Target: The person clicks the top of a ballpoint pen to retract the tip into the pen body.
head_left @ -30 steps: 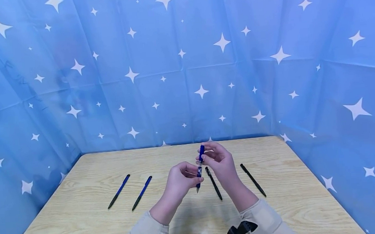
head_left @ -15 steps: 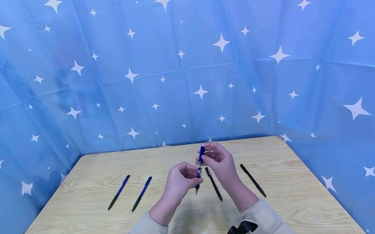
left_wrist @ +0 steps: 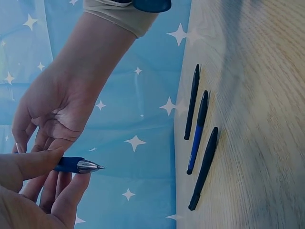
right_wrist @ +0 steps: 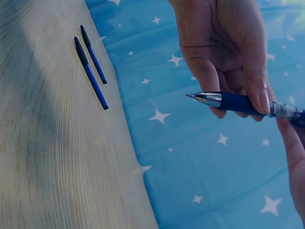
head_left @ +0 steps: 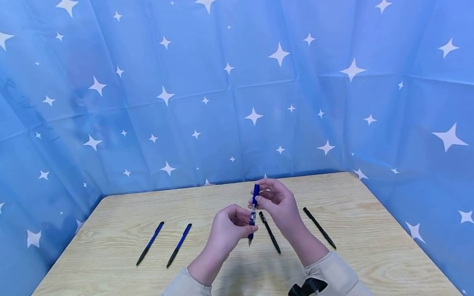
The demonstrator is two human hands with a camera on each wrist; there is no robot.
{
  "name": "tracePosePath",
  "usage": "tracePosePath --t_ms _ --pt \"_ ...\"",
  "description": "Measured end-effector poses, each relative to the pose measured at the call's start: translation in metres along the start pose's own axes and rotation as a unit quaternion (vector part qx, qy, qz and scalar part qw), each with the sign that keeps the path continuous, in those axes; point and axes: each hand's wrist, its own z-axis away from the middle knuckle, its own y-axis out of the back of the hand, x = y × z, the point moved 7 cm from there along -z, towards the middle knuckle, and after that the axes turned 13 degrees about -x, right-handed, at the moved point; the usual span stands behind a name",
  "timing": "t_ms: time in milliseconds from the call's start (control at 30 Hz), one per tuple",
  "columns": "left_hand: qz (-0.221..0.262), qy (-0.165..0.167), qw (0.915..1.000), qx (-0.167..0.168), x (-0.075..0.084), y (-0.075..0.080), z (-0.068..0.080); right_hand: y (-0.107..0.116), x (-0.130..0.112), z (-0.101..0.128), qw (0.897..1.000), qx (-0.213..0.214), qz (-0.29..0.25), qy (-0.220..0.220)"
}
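A blue pen (head_left: 252, 217) with a clear middle section and a silver tip is held above the table, tilted, its tip pointing down. My left hand (head_left: 226, 230) pinches the lower barrel between thumb and fingers. Higher up, my right hand (head_left: 281, 206) pinches the dark blue upper end. In the right wrist view the pen's grip and bare metal point (right_wrist: 206, 98) show clearly, beyond the left thumb. The left wrist view shows the same silver tip (left_wrist: 89, 166) sticking out past the left fingers. Parts of the barrel are hidden by the fingers.
Two blue-and-black pens (head_left: 150, 243) (head_left: 179, 245) lie on the left of the wooden table (head_left: 106, 288). Black pens lie on the right, one (head_left: 270, 232) close by the right hand and another (head_left: 320, 228) further right. A starry blue curtain (head_left: 202, 136) stands behind the table.
Both hands keep their hold on the pen and stay almost in the same place. Only a very slight shift of the pen shows. The pens on the table have not moved.
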Motion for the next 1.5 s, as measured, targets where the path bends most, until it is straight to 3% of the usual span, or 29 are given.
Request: tracePosePath --t_ms 467,867,1100,1267,1500 --pt "-0.033 -0.01 0.9992 -0.017 -0.002 0.001 0.002 -0.004 0.0 0.001 1.0 -0.022 0.003 -0.001" --pt "-0.08 -0.001 0.9967 -0.017 -0.013 0.02 0.007 0.007 -0.004 0.004 0.997 -0.035 0.073 0.001" --pt "-0.075 -0.001 0.9971 -0.016 -0.023 0.036 0.009 0.011 0.006 0.005 0.99 -0.048 0.124 -0.053" --pt "-0.078 0.021 0.9965 -0.024 -0.034 0.047 0.011 0.014 0.016 0.009 0.982 -0.064 0.153 -0.093" --pt "-0.115 0.049 0.9917 -0.029 -0.051 0.063 0.012 0.02 0.025 0.016 0.969 -0.093 0.2 -0.115"
